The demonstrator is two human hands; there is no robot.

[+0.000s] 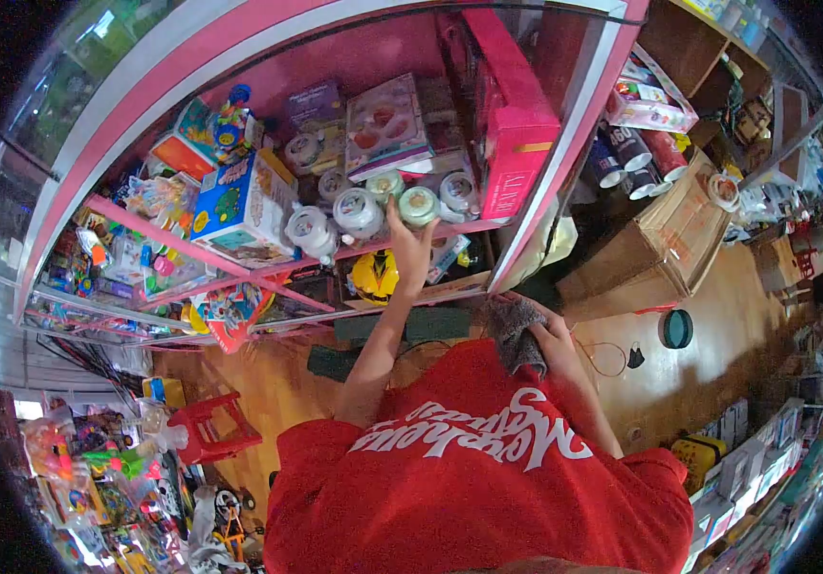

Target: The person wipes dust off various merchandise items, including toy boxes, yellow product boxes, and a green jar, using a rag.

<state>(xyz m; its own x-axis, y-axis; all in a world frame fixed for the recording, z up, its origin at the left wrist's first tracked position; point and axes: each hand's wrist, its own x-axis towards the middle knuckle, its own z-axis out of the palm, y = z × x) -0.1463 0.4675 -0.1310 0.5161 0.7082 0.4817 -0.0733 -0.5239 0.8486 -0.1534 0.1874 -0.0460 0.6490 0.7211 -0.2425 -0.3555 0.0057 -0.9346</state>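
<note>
My left hand reaches into the pink-framed display cabinet, its fingers closed around the near side of a jar with a pale green lid. Similar round jars stand close by: a white one to the left, another white one farther left, and one to the right. Behind my fingers is a second greenish-lidded jar. My right hand, low in front of the cabinet, grips a crumpled grey cloth.
Boxed toys, including a blue-and-white box, sit on the shelf left of the jars. A tall pink box stands at the right. A cardboard carton is right of the cabinet, and a red stool is on the wooden floor.
</note>
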